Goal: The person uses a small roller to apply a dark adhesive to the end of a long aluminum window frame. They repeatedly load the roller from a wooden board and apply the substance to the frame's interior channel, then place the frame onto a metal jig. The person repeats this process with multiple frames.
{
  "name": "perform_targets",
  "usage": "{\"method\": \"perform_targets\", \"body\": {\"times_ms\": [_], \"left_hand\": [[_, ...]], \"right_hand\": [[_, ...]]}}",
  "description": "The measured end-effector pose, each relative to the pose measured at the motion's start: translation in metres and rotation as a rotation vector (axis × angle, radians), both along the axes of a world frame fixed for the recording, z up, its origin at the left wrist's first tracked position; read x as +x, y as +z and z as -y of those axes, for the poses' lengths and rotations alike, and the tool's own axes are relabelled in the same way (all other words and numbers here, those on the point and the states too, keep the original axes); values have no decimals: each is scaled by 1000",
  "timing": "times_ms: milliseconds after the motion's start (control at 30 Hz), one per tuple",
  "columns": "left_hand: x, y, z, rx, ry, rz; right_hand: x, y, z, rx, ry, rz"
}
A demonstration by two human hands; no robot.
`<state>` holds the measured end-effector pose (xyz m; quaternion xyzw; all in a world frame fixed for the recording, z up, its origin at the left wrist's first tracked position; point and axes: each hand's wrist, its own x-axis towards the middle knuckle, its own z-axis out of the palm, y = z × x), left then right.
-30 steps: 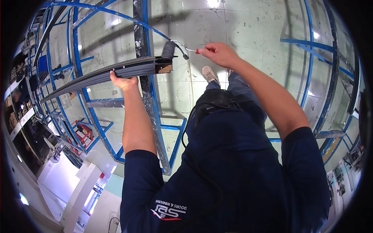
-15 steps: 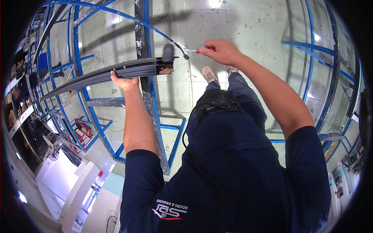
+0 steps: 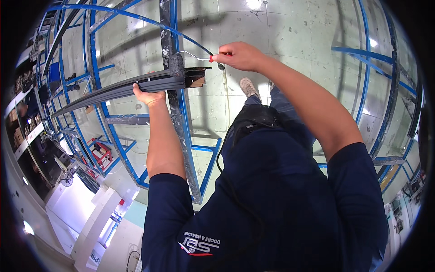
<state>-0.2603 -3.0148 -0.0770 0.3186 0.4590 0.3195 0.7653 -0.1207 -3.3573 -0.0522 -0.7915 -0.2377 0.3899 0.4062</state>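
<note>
My left hand (image 3: pixel 150 96) is closed around a long dark grey profile (image 3: pixel 113 93) near its right end, thumb on the near side. The profile stretches away to the left, and its cut right end shows a brown inside. In my right hand (image 3: pixel 240 56) is the red handle of a small paint roller, gripped in closed fingers. A bent white wire leads from the handle to the dark, fuzzy roller sleeve (image 3: pixel 176 65). The sleeve lies against the profile close to its right end, just right of my left hand.
A blue metal rack (image 3: pixel 183 131) spattered with paint stands under and beside the profile. Another blue frame (image 3: pixel 362 52) rises at the right. A curved blue bar (image 3: pixel 149 20) crosses at the upper left. At the lower left is a red object (image 3: pixel 100 154) near a fan (image 3: pixel 66 180).
My right hand has moved left with the paint roller. Its sleeve has shifted left from the profile's end onto the profile. My left hand keeps its hold.
</note>
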Motion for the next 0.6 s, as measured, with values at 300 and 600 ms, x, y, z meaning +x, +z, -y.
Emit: {"method": "perform_targets", "body": {"times_ms": [300,600], "left_hand": [[-4,-8,-7,-28,-29,48],[-6,-6,-4,-23,-23,42]], "right_hand": [[-46,-42,81,-28,-209,-158],[-136,-38,85,-8,-267,-362]]}}
